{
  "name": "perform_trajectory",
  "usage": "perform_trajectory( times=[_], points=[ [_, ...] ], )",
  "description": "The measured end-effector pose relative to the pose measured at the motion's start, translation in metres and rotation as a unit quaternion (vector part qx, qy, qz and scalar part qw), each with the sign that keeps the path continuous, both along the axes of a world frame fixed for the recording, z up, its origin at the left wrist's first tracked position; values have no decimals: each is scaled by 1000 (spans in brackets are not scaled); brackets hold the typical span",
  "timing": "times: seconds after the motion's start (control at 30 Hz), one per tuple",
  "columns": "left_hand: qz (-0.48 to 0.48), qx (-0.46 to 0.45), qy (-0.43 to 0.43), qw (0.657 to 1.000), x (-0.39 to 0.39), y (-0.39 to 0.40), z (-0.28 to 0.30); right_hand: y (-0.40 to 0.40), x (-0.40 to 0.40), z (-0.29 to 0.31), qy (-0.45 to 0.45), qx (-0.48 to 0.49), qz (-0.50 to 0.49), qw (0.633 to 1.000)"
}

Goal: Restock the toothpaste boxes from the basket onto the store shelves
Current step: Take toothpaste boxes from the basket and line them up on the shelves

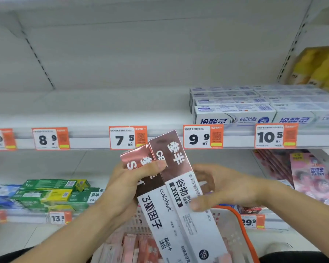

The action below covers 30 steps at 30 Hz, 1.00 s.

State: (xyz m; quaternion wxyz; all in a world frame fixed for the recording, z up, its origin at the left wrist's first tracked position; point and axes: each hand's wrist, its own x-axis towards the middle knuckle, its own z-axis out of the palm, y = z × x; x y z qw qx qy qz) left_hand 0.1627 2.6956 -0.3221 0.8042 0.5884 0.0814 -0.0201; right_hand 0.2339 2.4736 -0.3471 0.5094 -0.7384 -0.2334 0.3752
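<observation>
While I sort out what goes where, my left hand [129, 185] grips two long toothpaste boxes together at the centre of the frame, thumb clamped across their rose-metallic upper ends. The nearer one, the oralshark box [156, 211], sits lower left; the grain-whitening box [180, 186] overlaps it on the right and pokes up highest, its tip crossing the shelf rail by the 7.5 price tag [127, 138]. I hold them fanned and tilted, printed faces toward me, probably so I can read each label and match it to a tag.

My right hand [224, 188] is right of centre, fingers loosely curved, thumb resting against the lower white part of the grain-whitening box. It steadies that box more than it clasps it, which I judge is the start of peeling it off the pair.

Below, at the bottom centre, the basket [241, 221] with its orange rim holds more pink boxes [133, 247], so plenty is left to shelve. The upper shelf [95, 112] is bare across the left and middle, with white-and-blue toothpaste boxes [234, 112] stacked upper right above the 9.9 tag [202, 137]. Green boxes [51, 192] lie on the lower shelf at left.
</observation>
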Motion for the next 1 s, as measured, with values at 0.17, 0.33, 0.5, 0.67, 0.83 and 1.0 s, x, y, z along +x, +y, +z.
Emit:
perform_trajectory(
  times=[0.17, 0.33, 0.5, 0.67, 0.83, 1.0],
  points=[
    [51, -23, -31, 998, 17, 32, 22, 18, -13, 2, -10, 29, -51, 998],
    [81, -64, -44, 994, 28, 64, 25, 44, -14, 41, -111, 80, -85, 987],
    [141, -110, -65, 982, 33, 108, 33, 81, 12, 104, -306, 43, -127, 942],
    [185, -122, -50, 974, 31, 143, 30, 156, 78, 135, -461, -92, -124, 874],
    [202, -147, -55, 967, 29, 159, 22, 225, 132, 109, -422, -165, -18, 891],
    [220, -165, -76, 958, 40, 165, 27, 236, 125, 95, -387, -110, 8, 915]
  ],
)
